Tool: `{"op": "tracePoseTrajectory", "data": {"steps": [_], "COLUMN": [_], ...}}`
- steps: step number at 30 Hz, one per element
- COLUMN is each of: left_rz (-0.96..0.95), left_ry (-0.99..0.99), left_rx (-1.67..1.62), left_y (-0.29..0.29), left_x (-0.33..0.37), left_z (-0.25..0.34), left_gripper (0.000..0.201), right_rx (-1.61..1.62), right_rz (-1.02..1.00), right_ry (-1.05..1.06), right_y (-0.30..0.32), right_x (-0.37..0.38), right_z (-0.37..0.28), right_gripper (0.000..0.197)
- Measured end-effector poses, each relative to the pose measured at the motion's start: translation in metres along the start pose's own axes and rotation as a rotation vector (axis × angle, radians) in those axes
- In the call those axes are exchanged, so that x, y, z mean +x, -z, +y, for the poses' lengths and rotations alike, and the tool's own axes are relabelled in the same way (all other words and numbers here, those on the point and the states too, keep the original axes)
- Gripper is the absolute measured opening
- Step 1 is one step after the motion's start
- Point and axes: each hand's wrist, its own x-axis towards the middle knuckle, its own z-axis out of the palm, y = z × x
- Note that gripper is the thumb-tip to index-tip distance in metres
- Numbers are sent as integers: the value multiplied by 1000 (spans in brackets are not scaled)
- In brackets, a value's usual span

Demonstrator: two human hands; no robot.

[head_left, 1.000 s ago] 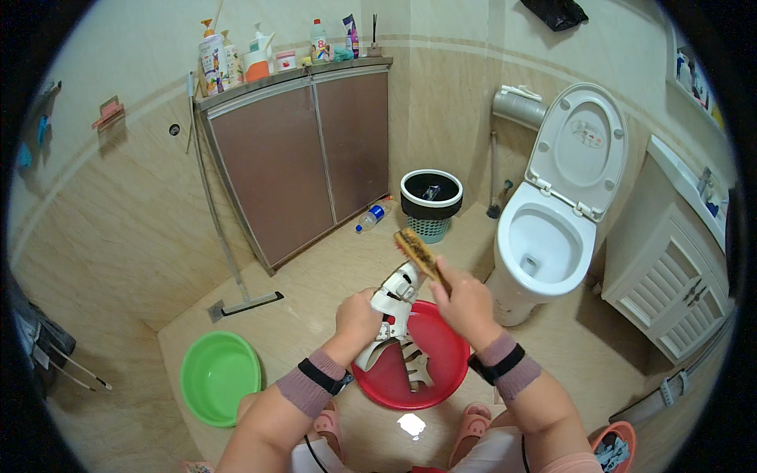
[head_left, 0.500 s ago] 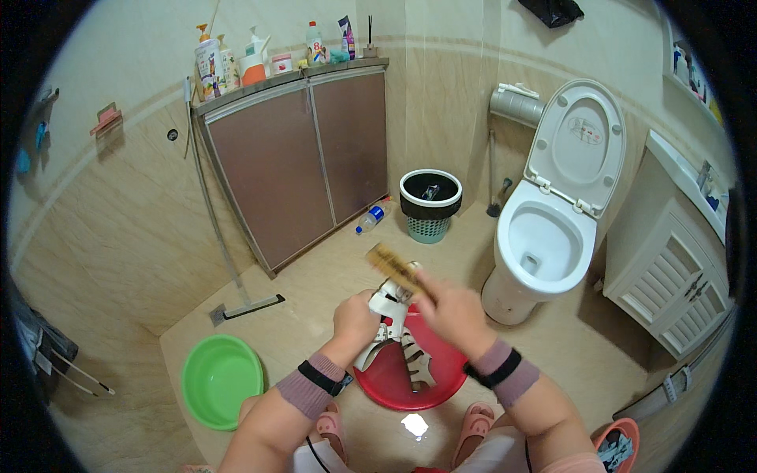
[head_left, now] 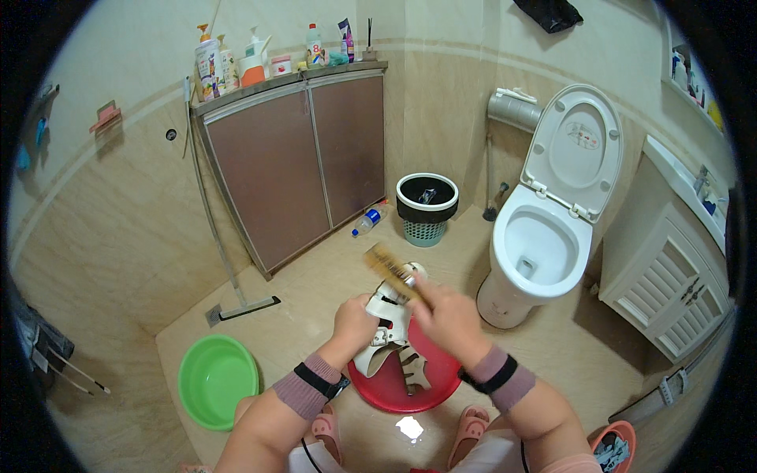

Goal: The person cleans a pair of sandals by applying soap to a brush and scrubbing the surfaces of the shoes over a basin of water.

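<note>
My left hand (head_left: 355,325) is closed round the side of a white buckled sandal (head_left: 386,337), tilted over a red basin (head_left: 385,396). In my right hand (head_left: 451,317) is a wooden brush (head_left: 383,262), its head blurred and lying across the front part of the sandal. Whether the bristles touch the sandal just now, I cannot tell. Inside the basin lies another pale, strappy piece (head_left: 416,369), which looks like a second sandal. It is partly hidden by the sandal above it.
A green basin (head_left: 217,384) stands to my left, below a floor squeegee (head_left: 244,308) leaning against the cabinet (head_left: 272,165). Ahead are a plastic bottle (head_left: 367,221) and a trash bin (head_left: 426,231). The toilet (head_left: 516,296) rises at right, its lid up. My feet wear pink slippers (head_left: 471,430).
The brush and my right hand have shifted slightly against the sandal, uncovering more of its front end. My left hand keeps its hold. The whole view has tilted a little.
</note>
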Motion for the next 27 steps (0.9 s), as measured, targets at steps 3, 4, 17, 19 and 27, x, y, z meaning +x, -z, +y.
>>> {"op": "tracePoseTrajectory", "data": {"steps": [3, 4, 17, 19, 27], "left_rz": [-20, -35, -212, -230, -328], "left_ry": [-7, -11, 220, 362, 426], "left_rx": [-58, -93, -530, -704, -998], "left_y": [4, 6, 5, 11, 11], "left_x": [-1, -1, -3, -5, -2], "left_z": [-4, -2, 15, 17, 20], "left_gripper": [27, 27, 27, 28, 26], "right_rx": [-18, 14, 65, 8, 67], "right_rz": [-87, -77, 47, -125, 57], "right_ry": [103, 14, 21, 74, 184], "right_y": [5, 9, 0, 2, -6], "right_x": [-7, 1, -3, -12, -10], "right_z": [-20, -10, 1, -22, -11], "right_gripper": [45, 45, 46, 46, 47]}}
